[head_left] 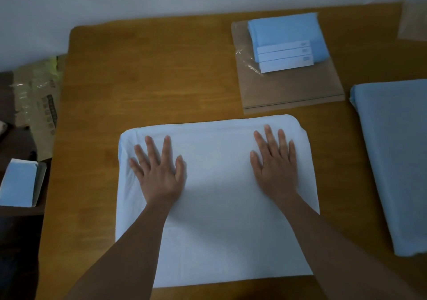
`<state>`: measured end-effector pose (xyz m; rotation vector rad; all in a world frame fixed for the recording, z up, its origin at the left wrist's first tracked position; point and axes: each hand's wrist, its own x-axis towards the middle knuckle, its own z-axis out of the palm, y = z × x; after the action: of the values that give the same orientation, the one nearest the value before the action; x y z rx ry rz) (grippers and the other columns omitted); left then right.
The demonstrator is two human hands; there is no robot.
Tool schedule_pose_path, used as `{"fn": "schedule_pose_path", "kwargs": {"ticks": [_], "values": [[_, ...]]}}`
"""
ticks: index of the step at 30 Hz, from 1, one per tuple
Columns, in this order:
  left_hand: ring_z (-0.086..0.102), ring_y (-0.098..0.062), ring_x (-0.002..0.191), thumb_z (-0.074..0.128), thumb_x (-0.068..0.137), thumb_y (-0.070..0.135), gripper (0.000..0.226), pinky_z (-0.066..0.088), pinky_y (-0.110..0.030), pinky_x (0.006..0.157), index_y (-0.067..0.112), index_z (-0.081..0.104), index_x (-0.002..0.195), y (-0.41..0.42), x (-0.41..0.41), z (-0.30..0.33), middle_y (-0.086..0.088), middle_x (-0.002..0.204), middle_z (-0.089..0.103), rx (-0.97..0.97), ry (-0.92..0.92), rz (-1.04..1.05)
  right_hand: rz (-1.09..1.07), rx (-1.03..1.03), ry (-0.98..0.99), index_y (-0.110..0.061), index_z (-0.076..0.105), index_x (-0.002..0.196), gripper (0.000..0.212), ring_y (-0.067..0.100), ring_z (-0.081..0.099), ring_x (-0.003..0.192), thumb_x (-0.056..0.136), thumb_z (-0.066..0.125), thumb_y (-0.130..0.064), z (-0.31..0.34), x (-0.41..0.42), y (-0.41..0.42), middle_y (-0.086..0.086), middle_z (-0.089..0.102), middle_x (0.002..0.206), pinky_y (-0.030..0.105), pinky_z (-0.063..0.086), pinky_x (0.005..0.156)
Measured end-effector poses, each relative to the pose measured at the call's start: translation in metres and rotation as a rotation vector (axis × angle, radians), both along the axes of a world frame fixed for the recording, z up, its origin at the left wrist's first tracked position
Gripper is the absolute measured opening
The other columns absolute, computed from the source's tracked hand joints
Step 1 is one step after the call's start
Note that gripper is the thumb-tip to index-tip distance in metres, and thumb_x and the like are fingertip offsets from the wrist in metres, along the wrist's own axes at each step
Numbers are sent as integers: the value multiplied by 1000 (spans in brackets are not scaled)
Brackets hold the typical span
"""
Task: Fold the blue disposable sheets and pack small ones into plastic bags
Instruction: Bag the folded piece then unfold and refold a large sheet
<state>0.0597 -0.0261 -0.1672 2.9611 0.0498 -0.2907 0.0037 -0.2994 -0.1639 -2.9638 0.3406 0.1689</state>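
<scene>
Sheet in work: a pale blue folded sheet (pixel 221 198) lies flat on the wooden table (pixel 138 80), in the middle near the front edge; its far corners are rounded and its left side is a little wrinkled.
Left hand: the left hand (pixel 159 174) lies palm down on the left part of the sheet, fingers straight and spread apart, pressing on it and holding nothing.
Right hand: the right hand (pixel 276 168) lies palm down on the right part of the sheet, fingers straight and close together, also pressing flat.
Far right of table: a stack of clear plastic bags (pixel 293 91) lies behind the sheet; on its far part is a folded blue pack (pixel 286 31) with three white labelled strips (pixel 285 57) on top.
Right edge: a big blue folded pile (pixel 392 161) lies on the table, apart from the sheet in work.
Far right corner: one more clear bag (pixel 412 22), partly out of view.
Left, off the table: a small blue folded piece (pixel 18 183) in a box, and behind it brown cardboard with plastic wrap (pixel 39 105).
</scene>
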Motion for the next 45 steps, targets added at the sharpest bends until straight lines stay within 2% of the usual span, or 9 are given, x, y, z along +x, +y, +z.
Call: {"fn": "schedule_pose_path", "kwargs": {"ticks": [13,17,21,28,35,39,45], "values": [[-13,-35,147,18,94,57,62,-6,-56,117,39,4,152,-1,2,-1,-9,162,-8,8,-19,-12,-11,10,-61,-30,18,154,59,26,2,150,99,21,-52,-6,1,-4,0,8,163,45,6,122],[-12,-36,147,16,94,58,62,-5,-56,117,39,4,151,0,0,0,-9,162,-8,24,-9,-14,-44,0,-26,-30,17,154,60,30,3,150,99,19,-52,-2,0,2,2,7,163,49,7,121],[-11,-37,146,14,93,60,62,-5,-58,116,40,3,151,-1,3,1,-9,161,-8,21,-4,-20,-165,47,-33,-32,19,154,62,31,4,150,97,24,-55,7,-15,34,3,8,163,54,4,119],[-18,-34,146,8,95,64,64,-11,-57,115,38,-8,151,-7,-5,8,-5,161,-14,-26,47,1,-119,55,-20,-35,18,154,62,31,-1,150,96,28,-57,-5,-62,88,3,6,163,59,3,117],[-24,-30,144,2,94,62,63,-12,-54,116,39,-15,150,-10,-88,19,-1,159,-23,-102,58,-32,-110,-8,-54,-35,16,154,62,31,2,150,97,25,-58,-8,-65,89,3,7,163,60,9,116],[-21,-35,145,6,96,61,62,-7,-61,115,39,-6,152,1,-131,8,-3,160,-20,-56,64,-10,-107,-4,-29,-36,12,154,62,31,-2,150,97,22,-59,-7,-63,89,2,3,164,59,5,117],[-19,-37,145,10,95,60,61,-4,-69,110,42,-6,151,4,-134,8,-2,160,-19,9,79,-17,-47,6,-6,-36,10,154,59,23,-7,150,99,17,-54,-4,-79,75,-3,-1,164,54,5,119]]}}
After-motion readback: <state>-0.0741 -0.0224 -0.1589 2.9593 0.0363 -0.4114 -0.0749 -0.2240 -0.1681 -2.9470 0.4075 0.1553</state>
